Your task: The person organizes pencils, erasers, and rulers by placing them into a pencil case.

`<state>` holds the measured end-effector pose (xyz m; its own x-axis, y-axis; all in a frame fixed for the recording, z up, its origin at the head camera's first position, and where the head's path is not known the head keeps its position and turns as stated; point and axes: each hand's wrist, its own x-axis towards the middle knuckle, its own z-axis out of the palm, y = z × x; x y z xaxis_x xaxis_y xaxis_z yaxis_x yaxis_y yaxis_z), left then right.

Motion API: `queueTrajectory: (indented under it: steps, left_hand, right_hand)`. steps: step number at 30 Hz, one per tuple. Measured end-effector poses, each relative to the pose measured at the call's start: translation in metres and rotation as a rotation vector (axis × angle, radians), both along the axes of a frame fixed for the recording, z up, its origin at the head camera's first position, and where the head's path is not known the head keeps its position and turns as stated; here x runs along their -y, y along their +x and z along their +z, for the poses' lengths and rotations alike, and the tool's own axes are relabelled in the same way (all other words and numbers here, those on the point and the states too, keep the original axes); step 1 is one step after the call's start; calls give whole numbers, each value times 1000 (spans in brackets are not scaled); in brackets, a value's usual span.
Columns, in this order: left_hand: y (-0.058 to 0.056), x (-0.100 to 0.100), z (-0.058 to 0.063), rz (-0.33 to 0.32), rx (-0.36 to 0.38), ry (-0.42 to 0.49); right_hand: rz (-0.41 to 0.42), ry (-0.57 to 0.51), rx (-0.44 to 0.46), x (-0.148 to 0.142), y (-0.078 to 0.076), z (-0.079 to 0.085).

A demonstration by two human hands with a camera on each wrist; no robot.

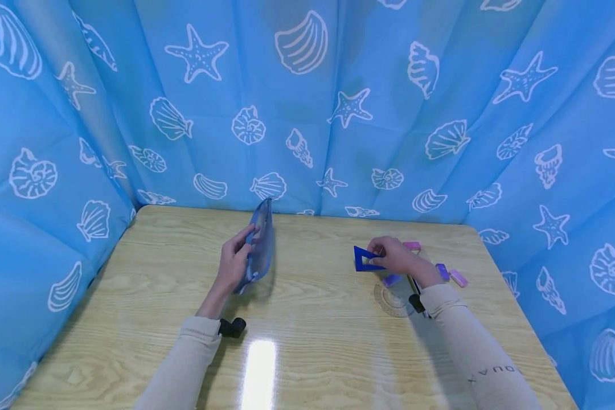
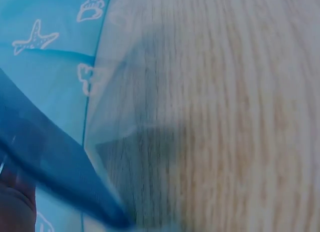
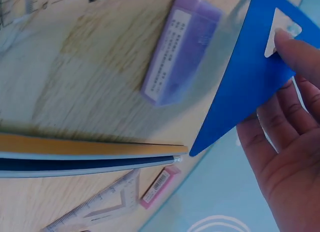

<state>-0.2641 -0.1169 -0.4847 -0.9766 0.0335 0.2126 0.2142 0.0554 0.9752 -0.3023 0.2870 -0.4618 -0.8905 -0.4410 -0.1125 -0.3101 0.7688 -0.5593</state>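
Observation:
My left hand point(image 1: 234, 262) grips the side of a translucent blue zip pouch point(image 1: 262, 245), held upright over the left-middle of the table. In the left wrist view the pouch point(image 2: 55, 157) fills the lower left, with part of the hand point(image 2: 15, 207) at the edge. My right hand point(image 1: 396, 256) pinches a blue set square point(image 1: 360, 259) above the right side of the table. The right wrist view shows the thumb at the cutout of the set square point(image 3: 240, 76) and fingers behind it. Under that hand lies a purple block with a white label point(image 3: 182, 49).
A clear protractor point(image 1: 384, 302) lies near the right forearm. Around that hand are a pink block point(image 1: 411, 246), another purple block point(image 1: 443, 271) and a second pink one point(image 1: 458, 278). A clear set square point(image 3: 107, 204) lies beyond long yellow and dark-blue edges point(image 3: 90, 147). A blue curtain point(image 1: 307, 114) borders the table.

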Motion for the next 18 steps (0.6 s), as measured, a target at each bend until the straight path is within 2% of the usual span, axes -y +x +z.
queueTrajectory:
  steps: [12, 15, 18]
  left_hand:
    - [5, -2, -10, -4, -100, 8]
    - [4, -4, -7, 34, -89, -36]
    - [3, -7, 0, 73, -78, -129]
  right_hand:
    - [-25, -72, -36, 14, 13, 12]
    - [-27, -85, -47, 17, 15, 13]
    - [-21, -93, -64, 19, 18, 14]
